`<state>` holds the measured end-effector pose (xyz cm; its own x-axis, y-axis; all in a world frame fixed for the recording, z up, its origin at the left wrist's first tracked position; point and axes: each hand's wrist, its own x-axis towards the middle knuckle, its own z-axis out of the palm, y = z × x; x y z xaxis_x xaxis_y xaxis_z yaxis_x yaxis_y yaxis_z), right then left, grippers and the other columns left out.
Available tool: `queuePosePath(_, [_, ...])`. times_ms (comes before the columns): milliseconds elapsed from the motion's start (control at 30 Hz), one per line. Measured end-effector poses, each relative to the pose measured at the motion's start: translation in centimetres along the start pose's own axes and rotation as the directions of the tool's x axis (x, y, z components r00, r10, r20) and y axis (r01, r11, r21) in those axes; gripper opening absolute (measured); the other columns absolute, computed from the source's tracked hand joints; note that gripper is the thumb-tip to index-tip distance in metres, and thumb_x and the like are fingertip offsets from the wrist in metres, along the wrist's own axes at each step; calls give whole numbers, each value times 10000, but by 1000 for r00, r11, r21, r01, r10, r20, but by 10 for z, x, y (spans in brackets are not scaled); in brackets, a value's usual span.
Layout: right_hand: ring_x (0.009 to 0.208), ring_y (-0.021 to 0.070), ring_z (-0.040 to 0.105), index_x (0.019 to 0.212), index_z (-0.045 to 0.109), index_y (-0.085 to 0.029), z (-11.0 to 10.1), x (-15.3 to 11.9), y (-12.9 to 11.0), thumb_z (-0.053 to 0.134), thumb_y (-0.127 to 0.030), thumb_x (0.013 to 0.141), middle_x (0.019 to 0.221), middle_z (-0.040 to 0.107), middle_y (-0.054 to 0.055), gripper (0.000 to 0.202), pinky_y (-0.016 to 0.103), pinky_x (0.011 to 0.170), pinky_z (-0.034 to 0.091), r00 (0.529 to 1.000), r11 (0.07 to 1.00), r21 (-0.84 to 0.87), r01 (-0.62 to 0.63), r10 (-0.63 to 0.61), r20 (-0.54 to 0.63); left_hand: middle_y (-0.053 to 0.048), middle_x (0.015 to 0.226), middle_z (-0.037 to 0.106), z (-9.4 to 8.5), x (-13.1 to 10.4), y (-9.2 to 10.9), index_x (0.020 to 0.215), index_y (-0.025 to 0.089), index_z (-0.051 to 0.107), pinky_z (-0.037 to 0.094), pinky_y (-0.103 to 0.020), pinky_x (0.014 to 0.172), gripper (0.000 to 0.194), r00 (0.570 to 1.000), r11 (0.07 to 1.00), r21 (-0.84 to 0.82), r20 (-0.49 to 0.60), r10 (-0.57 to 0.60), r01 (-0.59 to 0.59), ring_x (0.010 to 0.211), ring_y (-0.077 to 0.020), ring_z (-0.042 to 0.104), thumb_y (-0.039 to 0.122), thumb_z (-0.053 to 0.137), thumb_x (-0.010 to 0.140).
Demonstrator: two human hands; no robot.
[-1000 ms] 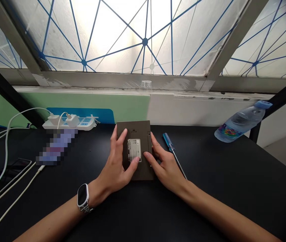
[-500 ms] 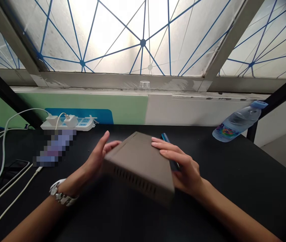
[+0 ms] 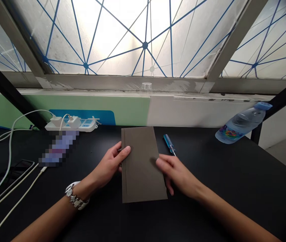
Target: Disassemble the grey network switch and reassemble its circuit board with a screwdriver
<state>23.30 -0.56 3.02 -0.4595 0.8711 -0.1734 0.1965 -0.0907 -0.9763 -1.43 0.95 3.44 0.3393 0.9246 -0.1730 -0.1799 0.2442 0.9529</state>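
Observation:
A flat grey-brown device case point(image 3: 143, 168) is between my hands, its broad plain face turned up toward me and a narrow lip along its left edge. My left hand point(image 3: 112, 159) grips the left side, thumb on the upper face and fingers down the side, partly hidden. On the right side, my right hand point(image 3: 177, 174) is closed on the edge with its thumb near the face; the fingertips are partly hidden. Just beyond that hand lies a screwdriver point(image 3: 169, 144) with a clear blue handle, its shaft tip hidden by the hand.
A water bottle point(image 3: 242, 124) leans against the black frame bar at the right. A white power strip point(image 3: 86, 125) with plugs and cables is at the back left. Near it lie a blurred-out phone point(image 3: 59, 148) and a dark thin object point(image 3: 23, 164). A clear cup point(image 3: 146, 86) stands on the sill.
The case has turned from a tilted pose, with its slotted side showing, to nearly upright in view with its plain face up. My left thumb has come down onto it; the screwdriver shows more.

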Motion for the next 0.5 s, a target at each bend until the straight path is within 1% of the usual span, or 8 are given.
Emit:
queuePosePath(33, [408, 90, 545, 1027, 642, -147, 2, -1, -1, 545, -589, 993, 643, 612, -16, 454, 175, 345, 399, 999, 999, -19, -46, 46, 18, -124, 1185, 740, 1, 0, -1, 1426, 205, 561, 517, -224, 535, 591, 1000, 1000, 28, 8, 5, -5, 824, -199, 732, 532, 670, 947])
queuePosePath(100, [397, 67, 482, 940, 648, -154, 6, -3, -3, 630, -585, 948, 609, 574, -41, 431, 174, 369, 371, 998, 998, -32, -58, 57, -6, -118, 1170, 741, 2, 0, -3, 1432, 205, 552, 525, -228, 537, 599, 1000, 998, 57, 19, -2, 1, 802, -189, 727, 544, 660, 950])
queuePosePath(167, [459, 85, 515, 901, 660, -160, 6, -3, -6, 667, -582, 921, 655, 599, -23, 423, 195, 419, 407, 997, 1000, 13, -20, 21, -73, -107, 1091, 757, 2, 1, -4, 1426, 188, 546, 524, -225, 521, 624, 1000, 999, 52, -19, -2, 3, 736, -170, 716, 554, 674, 937])
queuePosePath(233, [551, 133, 589, 902, 681, -163, 1, -4, -11, 679, -587, 902, 703, 641, 7, 424, 231, 490, 470, 983, 994, 111, 16, 4, -182, -94, 1013, 769, -1, 1, 0, 1384, 167, 567, 539, -229, 536, 622, 993, 999, 14, -116, 36, -35, 710, -167, 718, 554, 701, 916])
queuePosePath(300, [599, 183, 634, 934, 701, -168, -9, -7, -15, 684, -593, 881, 696, 662, 27, 429, 273, 531, 509, 944, 973, 228, 47, 31, -330, -94, 976, 779, -7, 2, 7, 1304, 149, 612, 580, -257, 595, 579, 974, 997, -32, -215, 69, -77, 745, -194, 741, 552, 718, 901])
queuePosePath(333, [582, 193, 630, 940, 708, -171, -15, -8, -17, 688, -590, 867, 677, 659, 31, 425, 290, 528, 514, 913, 961, 266, 73, 43, -407, -99, 966, 784, -10, 3, 10, 1262, 142, 632, 599, -281, 625, 554, 968, 996, -45, -242, 65, -78, 764, -214, 751, 550, 721, 898])
queuePosePath(400, [564, 207, 623, 918, 713, -186, -27, -11, -19, 696, -578, 845, 663, 658, 42, 399, 308, 513, 511, 852, 948, 285, 142, 30, -523, -103, 947, 790, -17, 5, 15, 1212, 136, 649, 609, -301, 635, 512, 969, 999, -37, -248, 19, -29, 773, -233, 758, 530, 729, 895])
queuePosePath(500, [568, 208, 615, 863, 689, -226, -40, -15, -18, 730, -555, 829, 690, 659, 44, 333, 314, 505, 498, 822, 951, 240, 197, -26, -569, -91, 910, 782, -22, 8, 12, 1181, 138, 654, 571, -272, 566, 506, 975, 999, 22, -221, -37, 43, 724, -214, 744, 545, 726, 888])
